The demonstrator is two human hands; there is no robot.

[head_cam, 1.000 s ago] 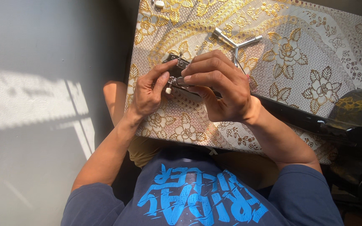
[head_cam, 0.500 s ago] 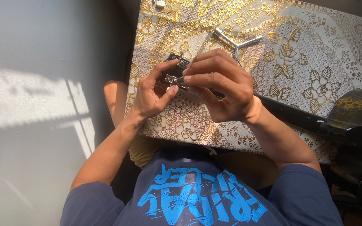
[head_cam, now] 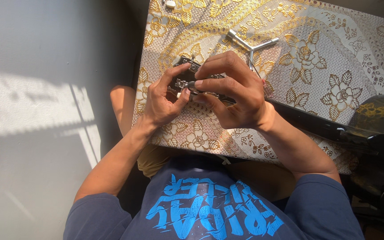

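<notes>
Both of my hands grip a small dark metal part [head_cam: 186, 79] with silver bits, held just above a table covered in a gold floral cloth [head_cam: 334, 53]. My left hand [head_cam: 163, 100] pinches its left end between thumb and fingers. My right hand [head_cam: 234, 91] covers the part's right side, fingertips pressed on its top. Most of the part is hidden under my fingers.
A silver three-armed wrench [head_cam: 250, 44] lies on the cloth just beyond my right hand. A small white object [head_cam: 170, 4] sits at the table's far left corner. A black plastic sheet [head_cam: 370, 120] lies along the right edge. A sunlit grey floor [head_cam: 36, 111] is at left.
My hands have shifted slightly on the metal part; the right fingers have moved a little over its top. The part stays in the same place above the cloth.
</notes>
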